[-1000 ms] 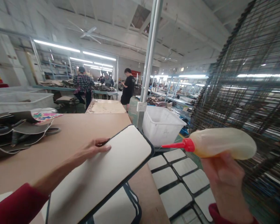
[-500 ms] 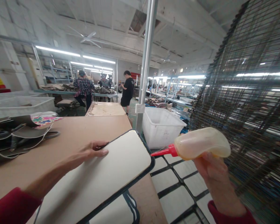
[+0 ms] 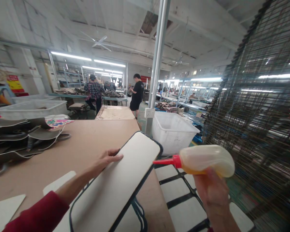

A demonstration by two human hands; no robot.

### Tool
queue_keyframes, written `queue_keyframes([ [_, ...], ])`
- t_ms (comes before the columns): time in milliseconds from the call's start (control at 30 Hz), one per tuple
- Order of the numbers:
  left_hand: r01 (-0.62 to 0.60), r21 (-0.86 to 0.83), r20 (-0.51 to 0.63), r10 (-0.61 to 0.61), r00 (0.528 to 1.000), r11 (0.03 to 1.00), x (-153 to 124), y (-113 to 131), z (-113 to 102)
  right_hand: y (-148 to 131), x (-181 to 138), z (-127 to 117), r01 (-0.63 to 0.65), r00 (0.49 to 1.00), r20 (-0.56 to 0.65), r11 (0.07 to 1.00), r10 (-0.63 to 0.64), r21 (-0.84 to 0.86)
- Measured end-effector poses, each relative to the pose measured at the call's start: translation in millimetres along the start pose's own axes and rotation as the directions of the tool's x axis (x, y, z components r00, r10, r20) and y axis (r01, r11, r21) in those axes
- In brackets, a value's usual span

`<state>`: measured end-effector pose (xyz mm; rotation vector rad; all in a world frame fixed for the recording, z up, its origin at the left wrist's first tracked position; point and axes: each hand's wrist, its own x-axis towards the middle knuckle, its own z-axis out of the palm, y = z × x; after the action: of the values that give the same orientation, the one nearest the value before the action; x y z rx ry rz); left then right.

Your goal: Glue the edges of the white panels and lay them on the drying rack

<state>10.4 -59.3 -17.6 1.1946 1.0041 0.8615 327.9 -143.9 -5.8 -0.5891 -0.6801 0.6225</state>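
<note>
While your left grip [image 3: 111, 159] pinched the board [image 3: 118, 182] and your right grip [image 3: 211, 187] clasped the bottle [image 3: 207, 157], light, steady pressure seemed best — nozzle [image 3: 167, 161] near the dark edge [image 3: 132, 197].

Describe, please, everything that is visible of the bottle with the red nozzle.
The bottle looks like soft, translucent plastic, with amber liquid low inside. The right hand holds it from below, nearly horizontal. Its red cap carries a narrow, tapering nozzle pointing left, ending at the edge of the white panel; contact is unclear.
</note>
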Motion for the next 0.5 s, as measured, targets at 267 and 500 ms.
queue_keyframes([
  [267, -0.001, -0.183, -0.038, -0.006, 0.999, 0.983, 39, -31, 25, 53, 22, 15, 0.010, 0.999, 0.038, 0.999, -0.008, -0.037],
  [500, -0.012, -0.241, 0.133, 0.045, 0.990, 0.970, 31, -23, 24, 59, 27, 2, 0.009, 0.999, 0.041, 0.995, -0.005, -0.101],
])
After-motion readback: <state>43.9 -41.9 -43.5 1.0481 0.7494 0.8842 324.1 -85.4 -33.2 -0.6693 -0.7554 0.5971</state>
